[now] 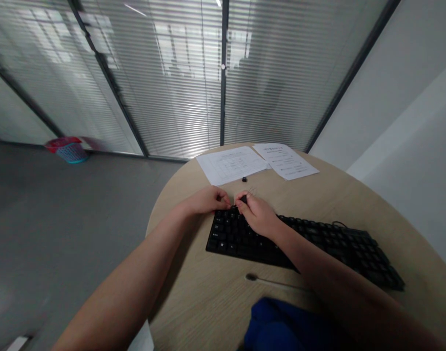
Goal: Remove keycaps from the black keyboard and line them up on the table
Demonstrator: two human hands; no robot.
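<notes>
A black keyboard [252, 243] lies across the round wooden table. At its far left corner, my left hand [210, 199] has thumb and fingertips pinched together at the top row of keys; whatever is between them is too small to make out. Just beside it, my right hand [257, 212] is closed around the black handle of a wire keycap puller [244, 198], whose thin wire loops point away from me. My right wrist and forearm cross over the keyboard and hide part of its keys. A loose black keycap [244, 179] sits on the table beyond both hands.
Two printed sheets, a left paper [232, 163] and a right paper [285, 161], lie at the table's far edge. Nearer me are a thin brush [252, 277] with a dark head and some blue fabric [281, 324]. A basket [72, 152] stands on the floor by the glass partition.
</notes>
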